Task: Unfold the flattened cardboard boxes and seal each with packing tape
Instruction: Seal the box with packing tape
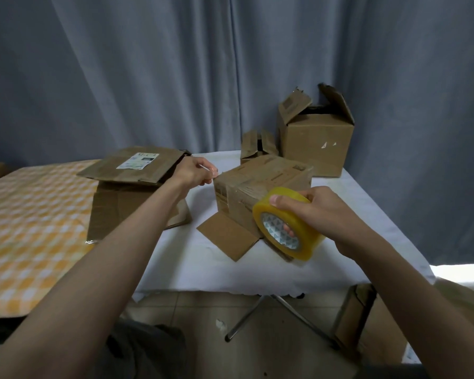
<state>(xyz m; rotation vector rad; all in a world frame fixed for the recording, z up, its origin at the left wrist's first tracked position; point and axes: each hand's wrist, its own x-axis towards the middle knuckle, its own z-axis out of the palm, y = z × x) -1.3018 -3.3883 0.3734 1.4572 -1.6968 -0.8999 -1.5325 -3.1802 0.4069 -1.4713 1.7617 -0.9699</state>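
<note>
A small worn cardboard box point(260, 187) stands in the middle of the white table point(197, 263), with one flap point(227, 236) lying flat toward me. My right hand point(323, 212) grips a yellowish roll of clear packing tape point(288, 228) at the box's near right corner. My left hand point(195, 170) pinches the tape's free end at the box's upper left edge. A strip of clear tape stretches across the box between both hands.
Flattened cardboard boxes point(137, 187) lie stacked at the left, the top one bearing a white label. An open box point(315, 138) and a smaller box point(257, 146) stand at the back. A checkered orange cloth point(33, 222) covers the left surface. Another box point(372, 332) sits on the floor.
</note>
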